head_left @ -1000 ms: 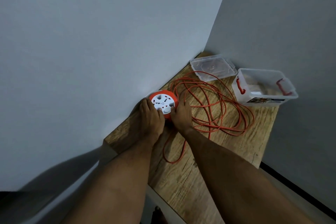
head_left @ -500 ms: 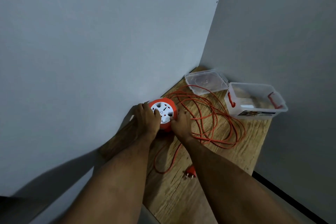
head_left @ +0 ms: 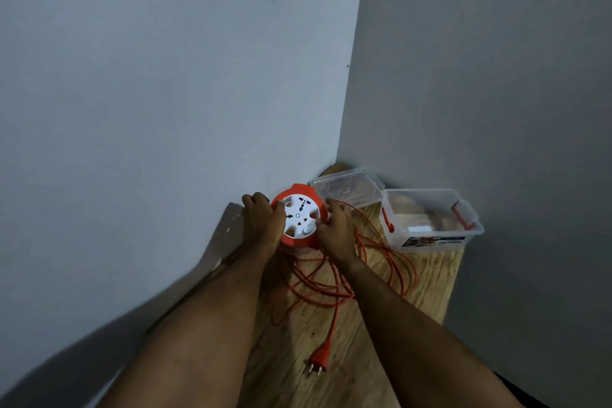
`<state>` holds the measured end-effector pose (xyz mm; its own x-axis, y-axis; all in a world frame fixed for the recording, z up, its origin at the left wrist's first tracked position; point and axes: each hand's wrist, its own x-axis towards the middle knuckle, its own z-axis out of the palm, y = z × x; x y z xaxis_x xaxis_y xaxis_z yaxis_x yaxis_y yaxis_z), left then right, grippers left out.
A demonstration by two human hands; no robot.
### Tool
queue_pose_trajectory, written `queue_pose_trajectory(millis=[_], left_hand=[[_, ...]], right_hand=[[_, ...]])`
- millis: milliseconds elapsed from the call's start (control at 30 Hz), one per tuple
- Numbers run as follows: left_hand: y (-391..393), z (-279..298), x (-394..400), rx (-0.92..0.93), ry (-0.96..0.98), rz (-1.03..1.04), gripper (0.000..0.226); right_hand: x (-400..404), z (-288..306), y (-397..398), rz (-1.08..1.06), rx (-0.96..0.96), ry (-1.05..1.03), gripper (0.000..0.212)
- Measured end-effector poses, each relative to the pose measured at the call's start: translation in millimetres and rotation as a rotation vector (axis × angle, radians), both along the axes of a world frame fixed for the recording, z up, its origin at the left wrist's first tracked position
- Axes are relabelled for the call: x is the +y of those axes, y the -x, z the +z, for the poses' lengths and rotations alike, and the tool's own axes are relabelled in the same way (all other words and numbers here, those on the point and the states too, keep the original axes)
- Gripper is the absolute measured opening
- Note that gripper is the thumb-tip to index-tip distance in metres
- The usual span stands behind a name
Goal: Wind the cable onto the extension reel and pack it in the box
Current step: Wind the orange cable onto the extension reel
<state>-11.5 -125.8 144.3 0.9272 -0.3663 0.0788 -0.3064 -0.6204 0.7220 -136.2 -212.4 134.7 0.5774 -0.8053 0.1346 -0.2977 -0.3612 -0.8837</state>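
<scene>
The round orange extension reel with a white socket face is lifted off the wooden tabletop and tilted toward me. My left hand grips its left rim. On its right side, my right hand holds the rim. Loose orange cable lies in loops on the table under and right of the reel, ending in an orange plug near the front. The clear plastic box with red handles stands open at the back right.
The box's clear lid lies flat in the corner behind the reel. The wooden tabletop is narrow, hemmed in by grey walls on the left and right, with its right edge dropping off beside the box.
Both hands have lifted the reel off the table and tilted it up. The view shifted upward, and the cable's plug end has come into sight at the front.
</scene>
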Motion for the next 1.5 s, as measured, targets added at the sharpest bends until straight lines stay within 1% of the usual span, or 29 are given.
queue_pose_trajectory(millis=[100,167,233,367,467,533,633,733,800,833,900,967,1033,1067,1133,1200,1233,1267,1300,1333,1367,1400,1433,1467,1500], left_hand=[[-10,13,-16,0.017,0.075,-0.067,0.042],[-20,22,-32,0.023,0.137,-0.158,0.051],[-30,35,-49,0.045,0.191,-0.255,0.055],[-45,70,-81,0.013,0.273,-0.480,0.054],[-56,86,-102,0.025,0.316,-0.630,0.048],[-59,90,-111,0.017,0.321,-0.687,0.050],[-57,92,-121,-0.037,0.285,-0.763,0.054],[-45,91,-127,-0.042,0.305,-0.833,0.058],[-36,92,-131,-0.026,0.318,-0.868,0.053],[-32,93,-132,-0.039,0.313,-0.878,0.051],[-27,95,-133,-0.078,0.298,-0.904,0.049],[-25,94,-133,-0.121,0.296,-0.922,0.050],[-25,94,-132,-0.139,0.316,-0.919,0.049],[-25,93,-131,-0.139,0.335,-0.913,0.049],[-25,91,-129,-0.122,0.377,-0.893,0.048],[-21,89,-123,-0.091,0.418,-0.854,0.047],[-18,88,-120,-0.089,0.436,-0.829,0.047],[-16,87,-117,-0.107,0.446,-0.810,0.048],[-14,85,-114,-0.139,0.445,-0.801,0.048],[-14,84,-111,-0.169,0.438,-0.796,0.047],[-16,83,-109,-0.175,0.432,-0.790,0.046],[-20,80,-107,-0.141,0.432,-0.777,0.045],[-25,79,-105,-0.079,0.445,-0.763,0.045],[-31,77,-105,-0.015,0.462,-0.749,0.047],[-37,76,-104,0.026,0.472,-0.744,0.050]], right_hand=[[-12,8,2,-0.071,-0.034,0.039,0.039],[-20,14,2,-0.115,-0.090,0.049,0.041],[-26,19,0,-0.152,-0.141,0.079,0.043],[-33,29,-6,-0.293,-0.237,0.165,0.053],[-37,36,-8,-0.387,-0.223,0.209,0.055],[-36,41,-7,-0.430,-0.156,0.268,0.056],[-26,48,-3,-0.509,0.047,0.559,0.061],[-10,58,-5,-0.461,0.228,0.768,0.067],[-8,61,-7,-0.461,0.370,0.829,0.071],[-8,63,-8,-0.484,0.409,0.834,0.073],[-9,66,-6,-0.521,0.420,0.837,0.072],[-9,70,-7,-0.500,0.427,0.832,0.067],[-12,71,-7,-0.475,0.396,0.778,0.062],[-13,74,-8,-0.486,0.339,0.713,0.058],[-13,78,-12,-0.565,0.168,0.528,0.053],[-11,80,-18,-0.707,0.001,0.328,0.049],[-11,78,-22,-0.790,-0.075,0.189,0.049],[-11,76,-26,-0.850,-0.172,-0.012,0.051],[-9,75,-29,-0.867,-0.320,-0.270,0.055],[-6,74,-32,-0.833,-0.503,-0.527,0.056],[-2,74,-33,-0.780,-0.681,-0.728,0.053],[4,76,-33,-0.740,-0.784,-0.832,0.046],[10,77,-33,-0.731,-0.790,-0.823,0.037],[17,77,-33,-0.750,-0.711,-0.692,0.029],[23,78,-32,-0.770,-0.586,-0.466,0.023]])
